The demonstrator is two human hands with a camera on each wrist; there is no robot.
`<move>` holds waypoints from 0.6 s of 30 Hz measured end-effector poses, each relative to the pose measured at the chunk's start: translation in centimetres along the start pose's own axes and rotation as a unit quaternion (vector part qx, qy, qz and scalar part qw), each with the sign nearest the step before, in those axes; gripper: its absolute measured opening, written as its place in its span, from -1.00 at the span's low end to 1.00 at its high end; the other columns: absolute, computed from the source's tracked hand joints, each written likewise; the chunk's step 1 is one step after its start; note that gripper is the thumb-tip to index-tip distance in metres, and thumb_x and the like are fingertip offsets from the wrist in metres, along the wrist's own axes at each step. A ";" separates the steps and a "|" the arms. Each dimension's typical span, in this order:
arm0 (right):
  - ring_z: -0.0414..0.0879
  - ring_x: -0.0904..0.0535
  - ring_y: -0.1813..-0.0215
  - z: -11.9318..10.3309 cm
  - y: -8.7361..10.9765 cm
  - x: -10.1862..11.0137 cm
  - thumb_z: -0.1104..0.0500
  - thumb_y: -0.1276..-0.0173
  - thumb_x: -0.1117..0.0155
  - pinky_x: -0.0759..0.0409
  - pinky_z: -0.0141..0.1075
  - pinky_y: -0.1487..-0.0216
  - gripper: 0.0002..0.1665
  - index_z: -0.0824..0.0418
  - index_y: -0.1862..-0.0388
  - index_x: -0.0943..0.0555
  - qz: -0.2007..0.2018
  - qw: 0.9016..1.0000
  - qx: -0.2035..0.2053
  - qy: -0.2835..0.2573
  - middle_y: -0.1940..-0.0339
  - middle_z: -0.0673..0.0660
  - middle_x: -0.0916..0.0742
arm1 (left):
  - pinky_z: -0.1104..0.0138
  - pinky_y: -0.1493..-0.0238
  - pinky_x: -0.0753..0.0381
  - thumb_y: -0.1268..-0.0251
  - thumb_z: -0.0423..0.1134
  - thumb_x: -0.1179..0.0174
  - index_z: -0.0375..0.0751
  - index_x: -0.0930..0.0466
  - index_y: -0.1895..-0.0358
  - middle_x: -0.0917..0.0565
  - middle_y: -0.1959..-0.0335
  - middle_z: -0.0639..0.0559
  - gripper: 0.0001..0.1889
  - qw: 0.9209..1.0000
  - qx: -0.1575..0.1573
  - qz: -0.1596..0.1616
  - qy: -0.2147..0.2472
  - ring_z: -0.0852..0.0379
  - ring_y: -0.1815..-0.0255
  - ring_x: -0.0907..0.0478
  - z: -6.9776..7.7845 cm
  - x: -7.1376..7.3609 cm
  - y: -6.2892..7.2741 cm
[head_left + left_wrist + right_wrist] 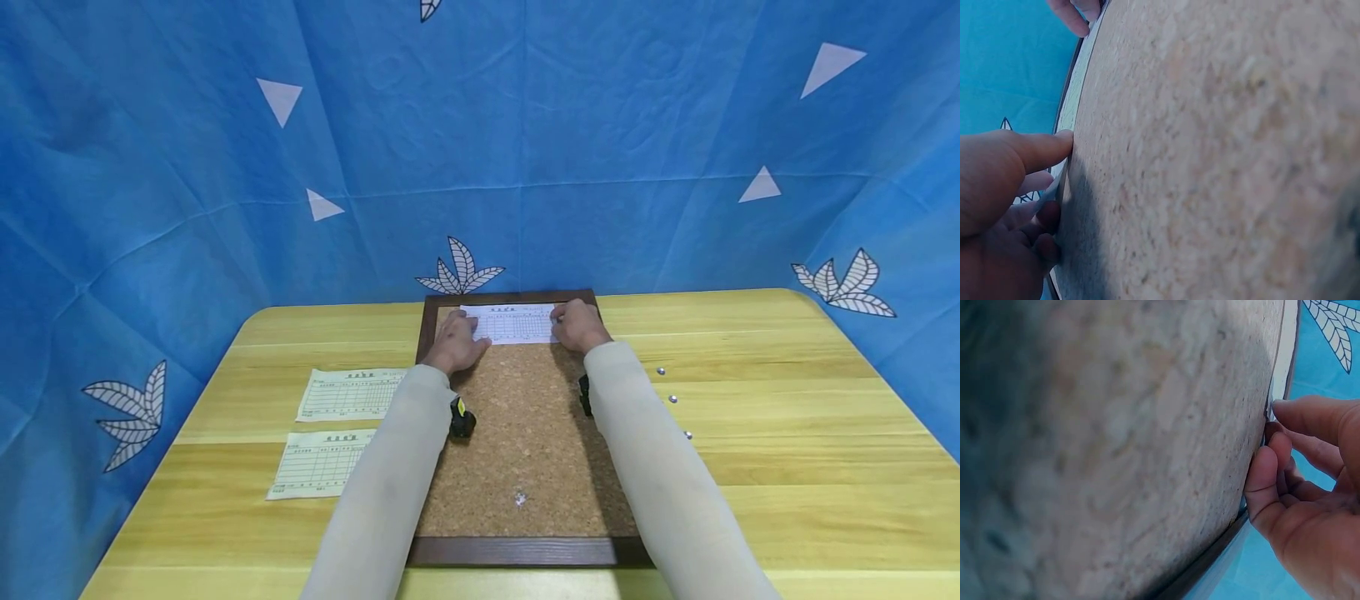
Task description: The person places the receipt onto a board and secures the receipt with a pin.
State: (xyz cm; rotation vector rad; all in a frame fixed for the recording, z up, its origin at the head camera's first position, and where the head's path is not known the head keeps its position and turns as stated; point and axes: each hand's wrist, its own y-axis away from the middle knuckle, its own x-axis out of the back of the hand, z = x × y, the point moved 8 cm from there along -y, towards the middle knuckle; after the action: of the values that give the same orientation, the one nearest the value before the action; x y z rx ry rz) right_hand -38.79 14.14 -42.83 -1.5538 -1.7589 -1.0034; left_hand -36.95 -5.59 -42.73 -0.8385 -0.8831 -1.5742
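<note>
A white printed form slip lies across the top of a brown-framed cork board. My left hand rests at the slip's left end. Its extended thumb presses near the lower edge, and the other fingers spread toward the upper left corner. At the opposite end, my right hand pinches the slip's right edge, thumb and forefinger close together. The remaining fingers of that hand curl against the cork, and they hide the slip's right corner.
Two pale green printed slips, an upper one and a lower one, lie left of the board. Small silver tacks sit right of it. A small shiny cluster is low on the cork. Blue cloth hangs behind the wooden table.
</note>
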 end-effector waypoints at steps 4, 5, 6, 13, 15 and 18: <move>0.06 -0.45 -0.06 0.0 0.1 0.1 0.34 -0.44 -0.01 -0.47 -0.17 0.05 -0.51 0.33 -0.31 -0.55 0.003 1.000 0.003 0.004 -0.34 0.29 -0.56 | 0.13 -0.50 -0.11 -0.49 -0.16 -0.17 -0.39 -0.36 -0.42 -0.19 -0.53 -0.23 -0.44 1.000 0.000 0.004 0.011 -0.11 -0.55 -0.09 0.0 0.0 0.0; 0.06 -0.44 -0.07 0.0 0.1 0.1 0.34 -0.44 0.00 -0.47 -0.16 0.04 -0.51 0.33 -0.31 -0.55 0.004 1.000 0.005 0.006 -0.35 0.30 -0.55 | 0.13 -0.50 -0.12 -0.49 -0.16 -0.17 -0.39 -0.36 -0.42 -0.19 -0.53 -0.23 -0.44 1.000 0.001 0.005 0.015 -0.11 -0.55 -0.09 0.0 0.0 0.0; 0.06 -0.45 -0.07 0.0 0.1 0.2 0.34 -0.44 0.00 -0.46 -0.17 0.04 -0.51 0.34 -0.31 -0.55 0.004 1.000 0.007 0.007 -0.35 0.30 -0.55 | 0.13 -0.50 -0.12 -0.49 -0.16 -0.18 -0.40 -0.35 -0.42 -0.19 -0.53 -0.23 -0.43 1.000 0.002 0.005 0.018 -0.12 -0.55 -0.09 0.0 -0.1 0.0; 0.05 -0.47 0.05 -0.1 0.2 0.5 0.33 -0.42 -0.06 -0.47 -0.20 0.11 -0.51 0.38 -0.31 -0.53 -0.013 0.999 0.024 0.024 -0.31 0.32 -0.58 | 0.12 -0.49 -0.14 -0.47 -0.16 -0.19 -0.41 -0.35 -0.42 -0.19 -0.53 -0.24 -0.42 1.000 0.005 0.005 0.024 -0.13 -0.54 -0.11 -0.1 -0.2 -0.1; 0.07 -0.50 0.09 0.0 0.3 0.6 0.32 -0.43 -0.08 -0.48 -0.19 0.13 -0.49 0.40 -0.33 -0.51 -0.025 0.999 0.029 0.021 -0.27 0.33 -0.60 | 0.11 -0.48 -0.15 -0.47 -0.15 -0.19 -0.40 -0.36 -0.42 -0.19 -0.52 -0.23 -0.42 1.000 0.008 0.004 0.022 -0.13 -0.53 -0.12 -0.2 -0.2 -0.1; 0.12 -0.59 0.01 0.3 0.4 0.8 0.28 -0.47 -0.10 -0.55 -0.13 0.04 -0.51 0.42 -0.33 -0.50 -0.037 0.999 0.037 0.013 -0.24 0.36 -0.62 | 0.11 -0.47 -0.18 -0.47 -0.14 -0.20 -0.38 -0.35 -0.43 -0.19 -0.52 -0.22 -0.41 1.000 0.011 0.002 0.021 -0.13 -0.53 -0.13 -0.3 -0.1 -0.3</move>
State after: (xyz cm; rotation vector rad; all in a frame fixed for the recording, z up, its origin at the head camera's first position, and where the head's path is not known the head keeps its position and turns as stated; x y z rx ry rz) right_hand -38.48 14.83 -42.22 -1.4337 -1.8268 -0.9769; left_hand -37.20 -5.78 -43.02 -0.7891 -0.8657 -1.5705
